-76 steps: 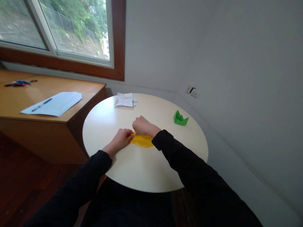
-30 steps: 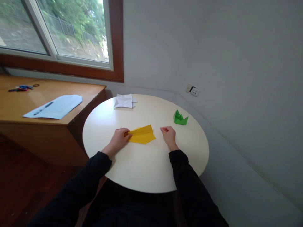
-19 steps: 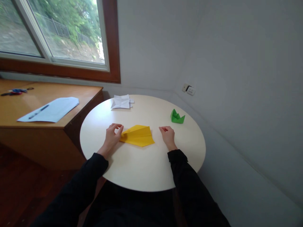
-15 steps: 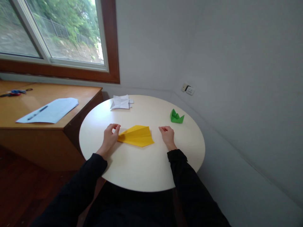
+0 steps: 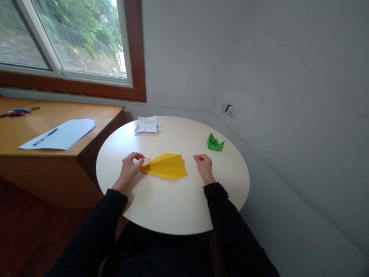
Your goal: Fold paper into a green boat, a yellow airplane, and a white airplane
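A folded yellow paper plane lies on the round white table, its narrow nose pointing left and its wide end right. My left hand is just beside the nose, its fingers curled round toward the thumb with nothing visible in them. Right of the plane's wide end, apart from it, my right hand rests on the table. Its fingers are bent in to the thumb, and nothing shows between them.
A green folded paper boat stands at the table's right rear. White folded paper lies at the back left. On the wooden desk are white sheets, a pen and scissors. A wall socket is behind.
My left hand has shifted a little to the left, uncovering more of the yellow plane's nose. The plane and my right hand have stayed in place.
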`<state>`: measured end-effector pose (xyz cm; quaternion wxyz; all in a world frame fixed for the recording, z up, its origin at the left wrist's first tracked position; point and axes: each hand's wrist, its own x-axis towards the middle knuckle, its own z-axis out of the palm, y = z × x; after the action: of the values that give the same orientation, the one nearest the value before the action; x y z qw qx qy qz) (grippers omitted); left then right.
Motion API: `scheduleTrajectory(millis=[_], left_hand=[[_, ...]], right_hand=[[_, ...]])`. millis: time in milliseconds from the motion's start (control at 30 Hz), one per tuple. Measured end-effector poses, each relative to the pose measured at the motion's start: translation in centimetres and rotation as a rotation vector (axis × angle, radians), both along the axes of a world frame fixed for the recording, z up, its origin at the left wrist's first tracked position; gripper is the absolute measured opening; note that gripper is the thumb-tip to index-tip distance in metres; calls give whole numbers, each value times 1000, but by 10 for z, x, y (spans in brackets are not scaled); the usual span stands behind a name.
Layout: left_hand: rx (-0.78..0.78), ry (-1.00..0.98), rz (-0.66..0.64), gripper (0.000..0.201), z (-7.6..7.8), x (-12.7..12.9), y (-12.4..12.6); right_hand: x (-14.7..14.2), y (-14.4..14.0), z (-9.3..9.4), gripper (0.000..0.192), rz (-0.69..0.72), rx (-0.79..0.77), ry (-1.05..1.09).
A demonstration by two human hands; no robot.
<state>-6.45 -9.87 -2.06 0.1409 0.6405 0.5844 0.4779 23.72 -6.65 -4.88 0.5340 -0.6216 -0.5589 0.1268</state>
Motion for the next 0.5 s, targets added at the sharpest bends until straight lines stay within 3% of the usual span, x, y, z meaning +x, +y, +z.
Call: scheduleTrajectory(millis=[233,500], left_hand=[[-171,178,-224,19,-7,-5,-6],[-105,218,-217,11,-15,-2,4]], right_hand=[[-2,-1,0,32,-10,19,7],[-17,-16,17,39,-107,127,19]])
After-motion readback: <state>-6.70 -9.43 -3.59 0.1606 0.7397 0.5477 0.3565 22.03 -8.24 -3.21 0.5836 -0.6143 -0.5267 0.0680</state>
